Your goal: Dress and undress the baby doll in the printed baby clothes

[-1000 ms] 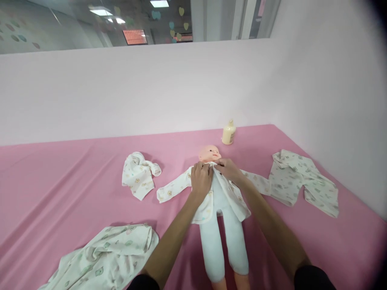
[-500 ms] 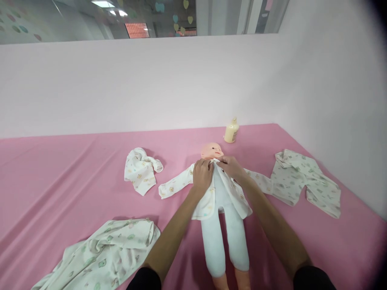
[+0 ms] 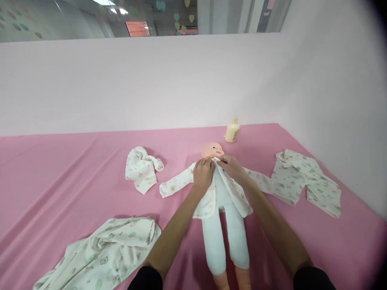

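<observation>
A baby doll (image 3: 238, 237) with a white cloth body lies on its back, head away from me. It wears a white patterned baby jacket (image 3: 205, 203), its sleeves spread to both sides and its front parted over the chest. At the neckline, my left hand (image 3: 203, 174) has its fingers closed on the jacket's left edge. Just beside it, my right hand (image 3: 231, 167) pinches the other edge of the collar. The fingertips almost meet under the doll's chin, and the fastening between them is too small to make out.
A pink sheet (image 3: 99, 177) covers the surface. Left of the doll lie a crumpled patterned garment (image 3: 140, 171) and a green-printed cloth (image 3: 105, 253). Small patterned pants (image 3: 308, 181) lie to the right, touching the jacket sleeve. A pump bottle (image 3: 232, 131) stands near the white wall (image 3: 151, 88).
Both hands stay at the jacket's collar with only slight finger movement. The whole view has shifted very slightly.
</observation>
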Available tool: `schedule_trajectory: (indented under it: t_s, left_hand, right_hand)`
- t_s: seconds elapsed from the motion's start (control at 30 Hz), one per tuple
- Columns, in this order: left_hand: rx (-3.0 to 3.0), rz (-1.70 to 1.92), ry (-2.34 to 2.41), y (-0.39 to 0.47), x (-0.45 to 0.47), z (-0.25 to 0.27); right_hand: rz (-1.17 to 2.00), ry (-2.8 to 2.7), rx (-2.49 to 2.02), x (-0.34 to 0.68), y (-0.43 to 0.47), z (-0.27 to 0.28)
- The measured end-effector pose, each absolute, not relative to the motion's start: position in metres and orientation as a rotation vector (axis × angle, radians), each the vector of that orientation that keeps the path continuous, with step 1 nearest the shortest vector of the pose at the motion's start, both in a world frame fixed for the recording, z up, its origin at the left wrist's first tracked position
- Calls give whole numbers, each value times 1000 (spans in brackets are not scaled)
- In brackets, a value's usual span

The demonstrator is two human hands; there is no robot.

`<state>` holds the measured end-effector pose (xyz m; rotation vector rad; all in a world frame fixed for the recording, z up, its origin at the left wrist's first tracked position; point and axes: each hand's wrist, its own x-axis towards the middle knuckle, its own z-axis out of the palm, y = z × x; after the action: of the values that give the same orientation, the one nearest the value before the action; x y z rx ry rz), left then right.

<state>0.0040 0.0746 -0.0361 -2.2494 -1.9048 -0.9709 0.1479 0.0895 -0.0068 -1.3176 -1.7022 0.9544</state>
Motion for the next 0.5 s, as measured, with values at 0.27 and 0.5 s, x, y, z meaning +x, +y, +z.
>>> schedule_trajectory:
  t_s: [0.27,0.5]
  left_hand:
    - [-2243,-951,-1712,76,1,-43]
    - [-2262,-952,-1706,74,1,-40]
  right_hand:
    - [813,-1793,-1278,146,88,-5]
    - [673,-1932,-1322,144,81,3]
